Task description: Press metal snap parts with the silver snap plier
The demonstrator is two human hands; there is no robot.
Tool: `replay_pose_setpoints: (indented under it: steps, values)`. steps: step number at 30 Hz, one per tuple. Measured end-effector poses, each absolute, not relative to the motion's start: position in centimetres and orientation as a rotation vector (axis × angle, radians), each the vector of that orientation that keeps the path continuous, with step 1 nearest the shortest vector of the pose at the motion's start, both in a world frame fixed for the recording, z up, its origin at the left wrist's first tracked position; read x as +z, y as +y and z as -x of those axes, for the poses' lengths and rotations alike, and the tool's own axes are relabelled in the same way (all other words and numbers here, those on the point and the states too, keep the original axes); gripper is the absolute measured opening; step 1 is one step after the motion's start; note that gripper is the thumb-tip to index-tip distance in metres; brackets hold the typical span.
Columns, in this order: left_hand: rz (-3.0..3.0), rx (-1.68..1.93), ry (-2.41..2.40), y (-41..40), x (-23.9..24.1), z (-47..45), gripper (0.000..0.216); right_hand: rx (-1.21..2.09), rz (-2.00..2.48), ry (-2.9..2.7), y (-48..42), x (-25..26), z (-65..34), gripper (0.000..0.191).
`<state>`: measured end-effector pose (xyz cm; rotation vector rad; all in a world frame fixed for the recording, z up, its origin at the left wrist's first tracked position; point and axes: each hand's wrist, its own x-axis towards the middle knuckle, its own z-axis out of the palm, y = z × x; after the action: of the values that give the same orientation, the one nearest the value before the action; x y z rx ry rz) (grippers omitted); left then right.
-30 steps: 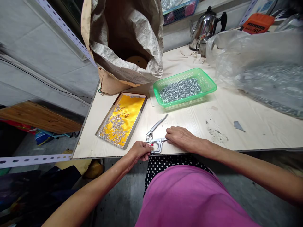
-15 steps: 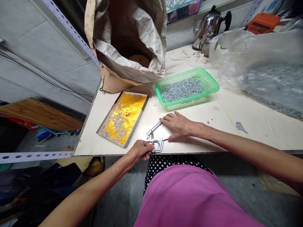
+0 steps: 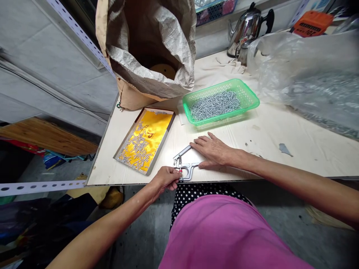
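Note:
Near the table's front edge lie grey hand pliers point(image 3: 190, 170), like snap-fastener pliers, with a small spring and a red part at the jaw. My left hand point(image 3: 167, 177) is closed in a pinch at the jaw end; what its fingertips hold is too small to make out. Spanning the spread handles, my right hand point(image 3: 211, 151) has its fingers on the upper handle and its thumb at the lower one. Left of the pliers sits a shallow tray point(image 3: 153, 164) lined with yellow cloth, bearing many small silvery metal pieces point(image 3: 138, 147).
Behind my right hand stands a green plastic basket point(image 3: 221, 118) of similar metal pieces. A large open paper sack point(image 3: 134, 93) rises at the back left. A clear plastic bag point(image 3: 316, 86), a metal kettle point(image 3: 244, 31) and an orange box point(image 3: 311, 24) occupy the back right.
The view has shifted very slightly. Both hands and the pliers keep nearly the same position.

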<state>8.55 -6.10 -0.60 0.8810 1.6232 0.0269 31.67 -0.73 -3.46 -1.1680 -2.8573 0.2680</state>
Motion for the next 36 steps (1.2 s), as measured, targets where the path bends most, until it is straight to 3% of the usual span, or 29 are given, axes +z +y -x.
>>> replay_pose_setpoints:
  steps: [9, 21, 25, 30, 33, 36]
  values:
    - [-0.865, 0.038, 1.605, -6.2, -0.7, -8.4, 0.028, 0.352, 1.146, -2.813, -0.4, -3.7, -31.8, 0.094]
    - [-0.886, 0.014, 1.639, -6.5, -0.9, -8.3, 0.023, 0.348, 1.126, -2.827, -1.6, -2.6, -31.2, 0.053]
    - [-1.410, -0.014, 1.756, -7.5, -0.1, -8.0, 0.026, 0.380, 1.103, -2.809, -2.3, -2.0, -31.4, 0.040]
    - [-2.218, 0.112, 1.574, -7.3, 0.4, -9.8, 0.027, 0.380, 1.111, -2.779, -2.9, -2.4, -31.2, 0.051]
    - [-2.346, 0.111, 1.418, -6.1, -0.5, -11.5, 0.048, 0.353, 1.147, -2.716, -3.5, -3.0, -30.8, 0.056]
    - [-2.363, 0.011, 1.391, -5.0, -1.6, -12.6, 0.047, 0.362, 1.187, -2.621, -4.3, -3.6, -30.8, 0.062]
